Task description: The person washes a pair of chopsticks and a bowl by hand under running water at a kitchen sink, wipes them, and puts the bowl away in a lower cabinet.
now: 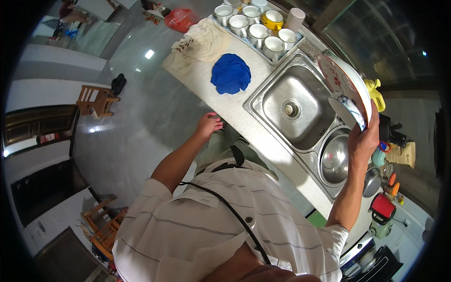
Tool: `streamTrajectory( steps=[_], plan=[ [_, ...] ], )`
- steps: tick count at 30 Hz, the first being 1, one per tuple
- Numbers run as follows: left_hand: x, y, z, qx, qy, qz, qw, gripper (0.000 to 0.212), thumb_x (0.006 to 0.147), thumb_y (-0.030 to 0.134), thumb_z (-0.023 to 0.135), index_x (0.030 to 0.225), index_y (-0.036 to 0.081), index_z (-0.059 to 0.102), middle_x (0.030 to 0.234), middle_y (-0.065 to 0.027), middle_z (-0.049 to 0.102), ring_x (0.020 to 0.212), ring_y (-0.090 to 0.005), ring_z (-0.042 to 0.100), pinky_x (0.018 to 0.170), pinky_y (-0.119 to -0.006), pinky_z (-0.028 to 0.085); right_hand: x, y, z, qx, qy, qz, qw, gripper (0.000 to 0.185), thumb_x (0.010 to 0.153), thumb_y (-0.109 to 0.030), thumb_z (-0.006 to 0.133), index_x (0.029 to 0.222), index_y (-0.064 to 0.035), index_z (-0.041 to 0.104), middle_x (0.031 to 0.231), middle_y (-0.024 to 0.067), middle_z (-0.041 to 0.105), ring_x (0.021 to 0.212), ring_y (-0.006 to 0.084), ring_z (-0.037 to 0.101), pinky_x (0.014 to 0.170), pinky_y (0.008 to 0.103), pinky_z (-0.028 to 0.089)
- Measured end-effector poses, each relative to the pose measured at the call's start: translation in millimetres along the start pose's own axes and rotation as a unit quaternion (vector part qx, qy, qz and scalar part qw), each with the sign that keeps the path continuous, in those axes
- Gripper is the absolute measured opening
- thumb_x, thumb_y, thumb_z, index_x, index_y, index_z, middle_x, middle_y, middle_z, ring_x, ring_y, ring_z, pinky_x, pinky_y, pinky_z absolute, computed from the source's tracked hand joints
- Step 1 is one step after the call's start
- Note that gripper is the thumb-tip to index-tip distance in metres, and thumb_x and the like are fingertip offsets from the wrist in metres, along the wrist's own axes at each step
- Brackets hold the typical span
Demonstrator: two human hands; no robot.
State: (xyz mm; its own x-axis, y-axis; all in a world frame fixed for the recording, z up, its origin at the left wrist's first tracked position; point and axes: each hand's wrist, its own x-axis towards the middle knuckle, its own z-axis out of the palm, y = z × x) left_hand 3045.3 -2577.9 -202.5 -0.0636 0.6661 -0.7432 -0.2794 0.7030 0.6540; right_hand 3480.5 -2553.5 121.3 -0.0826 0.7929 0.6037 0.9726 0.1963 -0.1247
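Observation:
My right hand (364,141) grips a large white basin (356,79) with a red rim and red pattern, tilted on edge over the right side of the sink. A smaller blue-and-white bowl (347,107) is held against its inner face by the same hand. My left hand (210,124) hangs beside the front edge of the countertop (225,105), loosely curled with nothing in it. The steel sink (292,81) has a drain strainer (291,109) in its larger bowl. A round steel bowl (334,158) sits in the smaller basin.
A crumpled blue cloth (230,74) and a cream cloth (208,38) lie on the counter. Several mugs (259,33) stand on a tray behind the sink's left end. A yellow jug (375,95), jars and a red appliance (382,208) line the right side.

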Motion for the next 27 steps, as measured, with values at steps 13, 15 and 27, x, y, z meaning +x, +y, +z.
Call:
streamTrajectory(
  steps=[13, 15, 27],
  plan=[
    [2, 12, 30, -0.149, 0.009, 0.007, 0.989, 0.04, 0.093, -0.001, 0.036, 0.133, 0.001, 0.035, 0.121, -0.0219, 0.061, 0.108, -0.0329, 0.065, 0.091, -0.046, 0.055, -18, -9, 11, 0.068, -0.035, 0.128, 0.989, 0.049, 0.091, -0.002, 0.05, 0.14, -0.0056, 0.047, 0.127, 0.0199, 0.061, 0.111, 0.0322, 0.064, 0.095, 0.0384, 0.05],
    [16, -1, 20, -0.157, 0.005, -0.014, 0.987, 0.037, 0.093, -0.005, 0.037, 0.129, 0.001, 0.038, 0.12, -0.0217, 0.062, 0.107, -0.0339, 0.066, 0.091, -0.045, 0.057, -20, -15, 13, 0.072, -0.048, 0.174, 0.981, 0.044, 0.094, -0.006, 0.052, 0.138, -0.0049, 0.047, 0.123, 0.0207, 0.064, 0.105, 0.0296, 0.067, 0.092, 0.0393, 0.051],
    [8, -9, 37, -0.2, 0.021, 0.023, 0.979, 0.039, 0.087, -0.007, 0.05, 0.124, 0.005, 0.043, 0.116, -0.0171, 0.064, 0.1, -0.0302, 0.068, 0.089, -0.044, 0.056, -81, -19, 50, 0.495, -0.129, 0.569, 0.644, 0.032, 0.089, -0.006, 0.061, 0.117, 0.0074, 0.054, 0.092, 0.0136, 0.065, 0.058, 0.016, 0.061, 0.036, 0.0231, 0.04]
  ],
)
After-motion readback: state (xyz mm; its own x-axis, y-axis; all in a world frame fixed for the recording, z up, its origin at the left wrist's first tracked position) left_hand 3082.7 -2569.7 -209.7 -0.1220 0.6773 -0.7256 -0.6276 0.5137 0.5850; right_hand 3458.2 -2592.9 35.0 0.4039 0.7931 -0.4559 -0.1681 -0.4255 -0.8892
